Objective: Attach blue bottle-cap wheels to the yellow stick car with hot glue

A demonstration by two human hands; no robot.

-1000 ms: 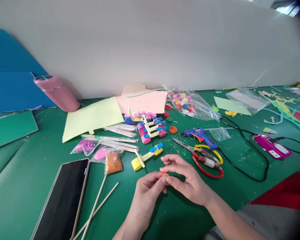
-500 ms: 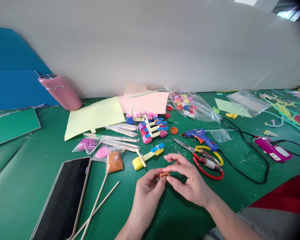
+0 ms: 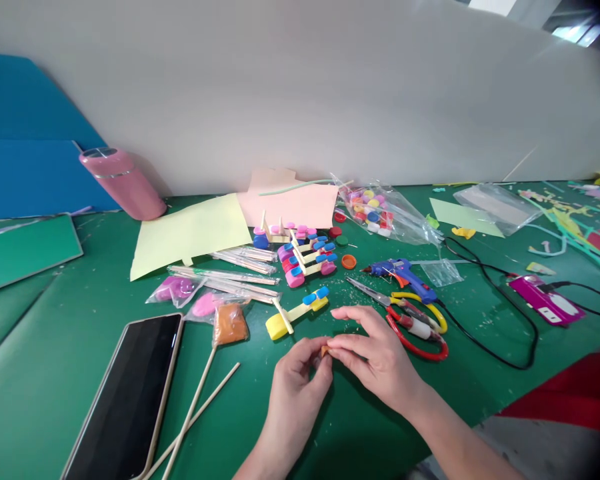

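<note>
Between the fingertips of both hands is a small piece of orange-brown modelling clay (image 3: 325,350), mostly covered by the fingers. My left hand (image 3: 300,383) grips it between thumb and bent forefinger. My right hand (image 3: 373,353) pinches its other side with thumb and fingers, the forefinger raised. Just beyond lies a yellow craft-stick model (image 3: 297,313) with blue pieces on one end. A wrapped block of orange-brown clay (image 3: 230,324) rests to the left, close to two thin wooden sticks (image 3: 200,413) that cross.
A phone (image 3: 125,393) lies at left. Scissors (image 3: 415,323) and a blue glue gun (image 3: 403,277) with a black cord are at right. Farther back are several stick models (image 3: 307,257), a bag of coloured caps (image 3: 375,210), an orange cap (image 3: 349,261), paper sheets (image 3: 190,233) and a pink bottle (image 3: 125,183).
The right thumb and fingers have closed in on the clay piece, so less of it shows. The left hand holds nearly the same place. Nothing else on the table has moved.
</note>
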